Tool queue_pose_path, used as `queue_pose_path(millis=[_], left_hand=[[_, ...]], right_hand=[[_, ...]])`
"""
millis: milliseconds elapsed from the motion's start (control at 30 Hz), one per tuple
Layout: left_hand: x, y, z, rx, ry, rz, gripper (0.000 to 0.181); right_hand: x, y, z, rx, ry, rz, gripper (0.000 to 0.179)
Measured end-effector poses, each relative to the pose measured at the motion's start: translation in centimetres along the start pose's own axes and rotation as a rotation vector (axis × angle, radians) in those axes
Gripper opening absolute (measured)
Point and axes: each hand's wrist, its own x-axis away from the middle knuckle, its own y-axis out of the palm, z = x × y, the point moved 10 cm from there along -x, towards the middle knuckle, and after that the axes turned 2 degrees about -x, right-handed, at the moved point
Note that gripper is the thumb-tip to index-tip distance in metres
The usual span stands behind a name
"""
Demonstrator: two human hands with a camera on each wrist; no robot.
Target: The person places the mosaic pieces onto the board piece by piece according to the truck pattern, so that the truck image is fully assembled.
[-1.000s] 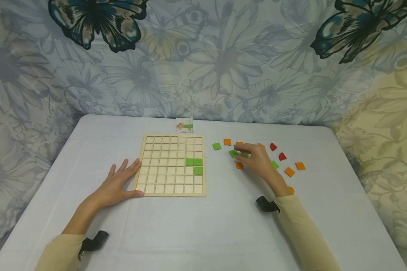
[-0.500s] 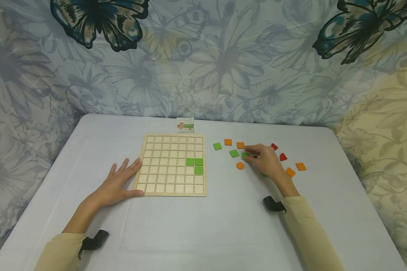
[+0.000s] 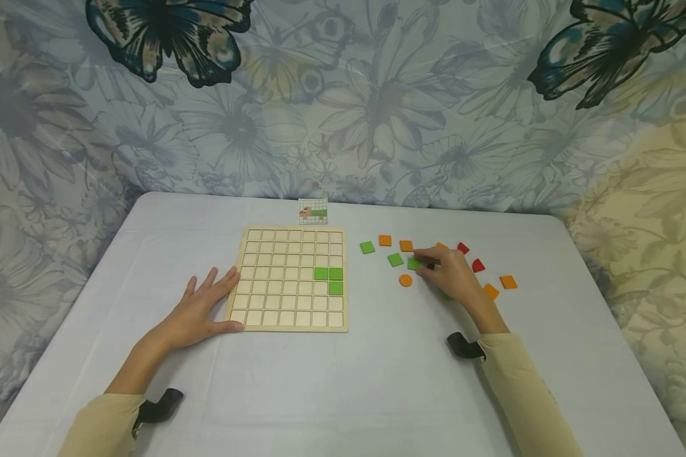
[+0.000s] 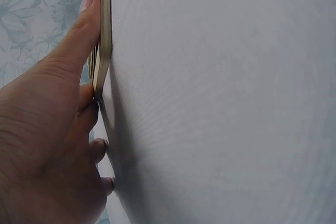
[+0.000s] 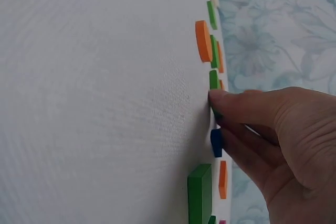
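A wooden grid board (image 3: pixel 280 279) lies on the table with green square tiles in several cells at its right side. My left hand (image 3: pixel 197 314) rests at the board's left edge, fingers spread, thumb at the near corner. In the left wrist view, the thumb (image 4: pixel 79 32) lies along the board's edge (image 4: pixel 105 19). My right hand (image 3: pixel 448 273) is among the loose pieces, thumb and fingertips pinching a green square tile (image 3: pixel 413 263) at table level. The right wrist view shows the thumb over part of that green tile (image 5: pixel 213 79); a blue piece (image 5: pixel 216 143) sits beneath the fingers.
Loose green (image 3: pixel 396 259), orange (image 3: pixel 385 240) and red pieces (image 3: pixel 478 265) lie around the right hand. An orange disc (image 3: pixel 405 280) sits left of the thumb. Behind the board is a small pattern card (image 3: pixel 312 211). A patterned cloth (image 3: pixel 377 108) hangs behind the table.
My right hand has moved to the right, from beside one green tile to the neighbouring green tile, where its fingers close in. The left hand has stayed at the board.
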Motion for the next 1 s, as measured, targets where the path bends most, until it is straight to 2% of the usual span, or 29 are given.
queue_pose_path(millis=[333, 533, 700, 1000], left_hand=[[-0.1, 0.1, 0.0, 0.000, -0.003, -0.004, 0.105], [0.0, 0.0, 0.1, 0.003, -0.002, -0.005, 0.105], [0.2, 0.0, 0.0, 0.005, -0.001, -0.008, 0.105], [0.0, 0.1, 0.0, -0.008, 0.003, -0.008, 0.105]], right_hand=[[0.0, -0.6, -0.9, 0.007, -0.032, 0.025, 0.037], [0.0, -0.7, -2.6, -0.010, -0.086, 0.020, 0.034], [0.1, -0.2, -4.0, 0.001, -0.102, 0.006, 0.034], [-0.1, 1.4, -5.8, -0.058, -0.114, -0.050, 0.036]])
